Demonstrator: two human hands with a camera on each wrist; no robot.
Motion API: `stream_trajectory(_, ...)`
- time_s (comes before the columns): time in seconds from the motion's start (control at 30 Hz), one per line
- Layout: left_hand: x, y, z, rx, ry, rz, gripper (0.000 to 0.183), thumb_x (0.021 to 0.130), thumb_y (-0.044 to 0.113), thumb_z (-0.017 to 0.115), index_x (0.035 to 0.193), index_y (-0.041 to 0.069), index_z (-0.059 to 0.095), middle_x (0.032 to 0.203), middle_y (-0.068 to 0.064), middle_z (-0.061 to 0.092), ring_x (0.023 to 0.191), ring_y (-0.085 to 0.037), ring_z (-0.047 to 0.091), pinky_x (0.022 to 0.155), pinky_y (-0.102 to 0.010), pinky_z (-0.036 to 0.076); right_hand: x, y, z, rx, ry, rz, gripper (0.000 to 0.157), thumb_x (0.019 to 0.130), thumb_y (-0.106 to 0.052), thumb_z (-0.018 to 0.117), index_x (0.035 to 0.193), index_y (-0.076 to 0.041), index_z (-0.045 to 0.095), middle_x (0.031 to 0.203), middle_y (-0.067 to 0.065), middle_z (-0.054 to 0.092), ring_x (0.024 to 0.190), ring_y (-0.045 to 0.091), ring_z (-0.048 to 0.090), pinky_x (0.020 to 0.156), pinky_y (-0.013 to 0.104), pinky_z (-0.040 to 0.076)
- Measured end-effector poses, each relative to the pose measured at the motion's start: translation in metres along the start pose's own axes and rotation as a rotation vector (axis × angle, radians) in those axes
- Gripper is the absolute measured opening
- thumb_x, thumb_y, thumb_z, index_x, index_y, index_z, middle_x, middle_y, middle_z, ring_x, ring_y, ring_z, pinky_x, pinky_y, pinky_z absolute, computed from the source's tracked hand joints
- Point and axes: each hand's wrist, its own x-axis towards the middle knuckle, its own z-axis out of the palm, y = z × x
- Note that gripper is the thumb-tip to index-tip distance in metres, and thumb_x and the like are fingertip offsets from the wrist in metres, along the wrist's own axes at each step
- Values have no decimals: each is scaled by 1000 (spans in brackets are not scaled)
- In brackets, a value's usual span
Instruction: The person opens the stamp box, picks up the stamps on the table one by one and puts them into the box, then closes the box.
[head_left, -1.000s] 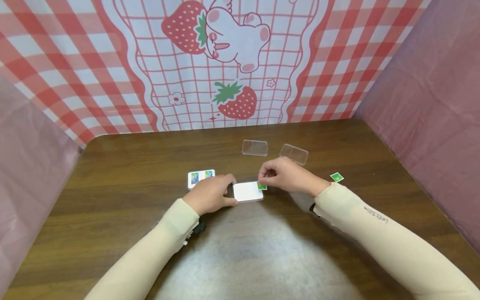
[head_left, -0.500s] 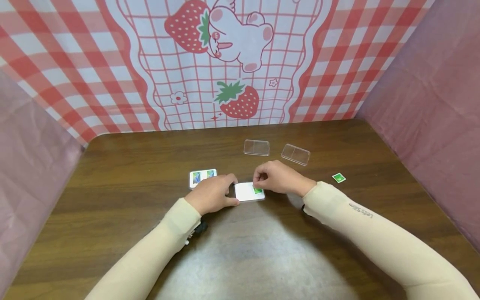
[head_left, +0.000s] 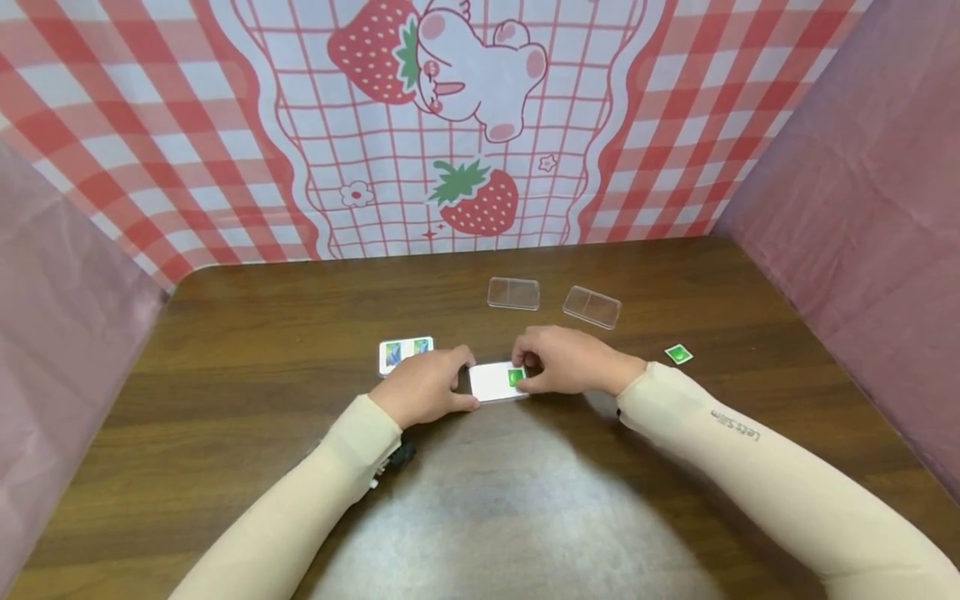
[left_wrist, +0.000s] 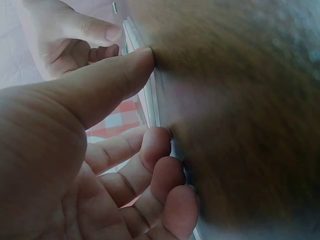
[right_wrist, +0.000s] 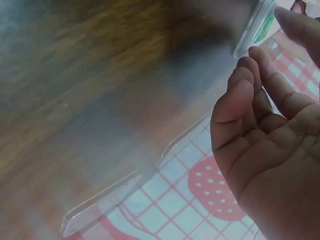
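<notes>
My left hand [head_left: 423, 386] grips a shallow, white rectangular case [head_left: 491, 382] by its left end, thumb at the near corner and index finger at the far one. A small green stamp-like square [head_left: 516, 377] lies on the case's right part. My right hand [head_left: 570, 360] is over that end, its thumb beside the green square and its index finger at the far edge. In the right wrist view, the fingertips [right_wrist: 255, 52] are right at the corner of the case. A similar white case [head_left: 406, 348] with two blue-green pictures sits partly behind my left hand.
Two clear plastic covers [head_left: 513, 293], each with a line across its middle, lie toward the back of the wooden table [head_left: 300, 325]. Another green square [head_left: 678, 354] lies off to the right. A red-and-white checked cloth [head_left: 480, 192] hangs behind, with pink cloth on both sides.
The green square has moved left from the case's right edge onto its white surface. My right fingers have come off it and spread; the left hand keeps its grip.
</notes>
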Motion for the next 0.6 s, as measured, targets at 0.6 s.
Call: stream_trajectory(0.6, 0, 0, 0, 3, 6, 8, 52, 89, 37, 83, 129, 11, 63, 85, 3, 61, 71, -13, 56, 67, -32, 47, -1, -7, -1, -64, -5, 1, 21, 89, -33, 83, 98, -19, 71, 93, -5, 60, 78, 9, 54, 67, 30, 47)
